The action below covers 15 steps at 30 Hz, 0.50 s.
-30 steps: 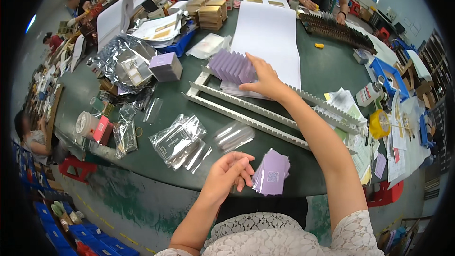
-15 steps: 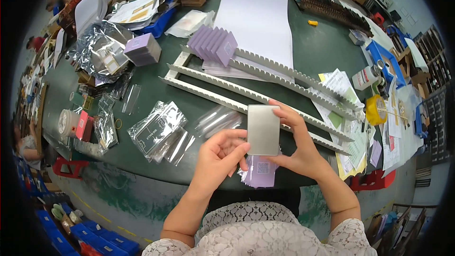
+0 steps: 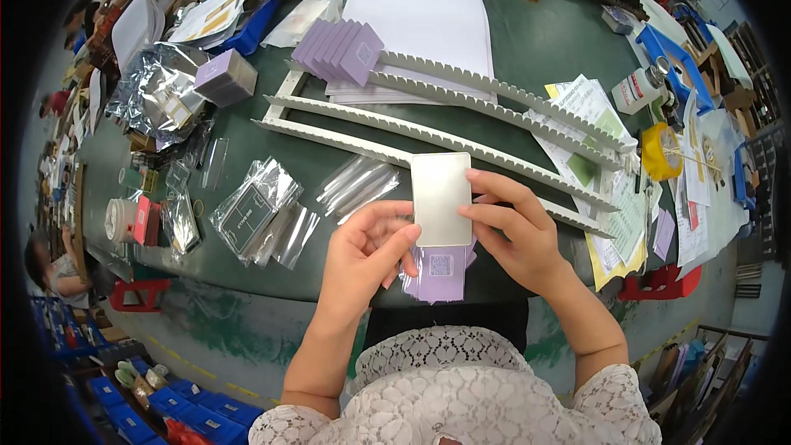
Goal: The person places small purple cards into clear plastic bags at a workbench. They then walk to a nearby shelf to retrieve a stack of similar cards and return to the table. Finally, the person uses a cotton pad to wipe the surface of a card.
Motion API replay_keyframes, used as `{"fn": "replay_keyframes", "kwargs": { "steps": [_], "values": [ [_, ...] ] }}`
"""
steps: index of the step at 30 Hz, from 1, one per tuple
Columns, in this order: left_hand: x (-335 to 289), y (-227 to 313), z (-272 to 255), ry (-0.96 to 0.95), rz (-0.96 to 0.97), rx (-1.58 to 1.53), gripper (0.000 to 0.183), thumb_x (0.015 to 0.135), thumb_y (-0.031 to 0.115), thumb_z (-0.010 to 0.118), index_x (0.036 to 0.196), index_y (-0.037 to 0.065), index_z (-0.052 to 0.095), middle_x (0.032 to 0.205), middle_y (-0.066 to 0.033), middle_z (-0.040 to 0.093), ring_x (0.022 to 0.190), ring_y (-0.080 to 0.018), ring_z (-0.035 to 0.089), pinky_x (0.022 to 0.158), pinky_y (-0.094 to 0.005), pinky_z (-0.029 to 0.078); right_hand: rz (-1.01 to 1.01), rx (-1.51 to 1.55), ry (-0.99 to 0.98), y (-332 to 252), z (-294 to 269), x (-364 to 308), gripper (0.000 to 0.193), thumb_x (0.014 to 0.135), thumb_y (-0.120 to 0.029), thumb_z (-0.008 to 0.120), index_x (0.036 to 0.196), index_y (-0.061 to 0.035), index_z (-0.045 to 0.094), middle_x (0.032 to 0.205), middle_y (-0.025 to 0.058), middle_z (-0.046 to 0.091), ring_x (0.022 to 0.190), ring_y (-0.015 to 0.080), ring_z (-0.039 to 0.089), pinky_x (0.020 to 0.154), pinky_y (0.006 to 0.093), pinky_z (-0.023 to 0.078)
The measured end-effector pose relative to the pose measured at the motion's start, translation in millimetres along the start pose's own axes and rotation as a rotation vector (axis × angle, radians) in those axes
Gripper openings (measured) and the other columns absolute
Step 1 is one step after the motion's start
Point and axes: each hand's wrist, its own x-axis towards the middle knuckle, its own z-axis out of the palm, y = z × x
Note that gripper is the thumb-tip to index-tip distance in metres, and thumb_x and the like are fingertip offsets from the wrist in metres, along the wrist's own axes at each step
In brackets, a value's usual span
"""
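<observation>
A plain silver metal card [image 3: 442, 202] is held upright in front of me above the table's near edge. My left hand [image 3: 358, 255] pinches its lower left side, thumb on the face. My right hand [image 3: 523, 235] has its fingertips at the card's right edge, the thumb mostly hidden. Below the card lie several purple cards [image 3: 441, 276] with a square printed code, some in clear film. Just beyond my hands runs a pale notched rack [image 3: 371, 136]. More purple cards [image 3: 338, 49] stand slanted in a row at its far left end.
Clear plastic strips [image 3: 358, 185] and clear sleeves with a dark printed panel [image 3: 255, 210] lie left of my hands. A stack of purple-topped cards [image 3: 225, 78] stands farther left. Papers [image 3: 614, 231], a yellow tape roll [image 3: 661, 151] and a white bottle [image 3: 638, 91] are at the right.
The whole view has shifted somewhat. My right fingers have moved from around the card's upper right corner and lower edge to its right side; my left hand still pinches the left side.
</observation>
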Motion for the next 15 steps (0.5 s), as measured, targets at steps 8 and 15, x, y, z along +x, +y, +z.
{"fn": "replay_keyframes", "kwargs": {
  "steps": [8, 15],
  "values": [
    [-1.7, -6.7, -19.5, 0.007, 0.043, -0.198, 0.018, 0.098, 0.017, 0.049, 0.104, 0.0, 0.051, 0.091, -0.0174, 0.066, 0.047, -0.0072, 0.054, 0.036, -0.016, 0.026, -0.038, 0.007, 0.089, 0.9, 3.8, 1.3, 0.025, 0.078, 0.007, 0.067, 0.101, -0.0005, 0.064, 0.119, 0.0148, 0.06, 0.102, 0.0245, 0.063, 0.084, 0.0307, 0.055],
    [-5.3, -7.8, -21.9, -0.03, 0.1, -0.008, 0.01, 0.094, 0.007, 0.057, 0.094, -0.002, 0.06, 0.103, -0.0168, 0.068, 0.095, -0.0147, 0.064, 0.084, -0.0279, 0.05, 0.623, 0.692, 0.188, -18.7, 0.5, 7.8, 0.01, 0.091, 0.001, 0.057, 0.099, 0.0017, 0.051, 0.093, 0.0156, 0.065, 0.082, 0.02, 0.068, 0.067, 0.0257, 0.054]
  ]
}}
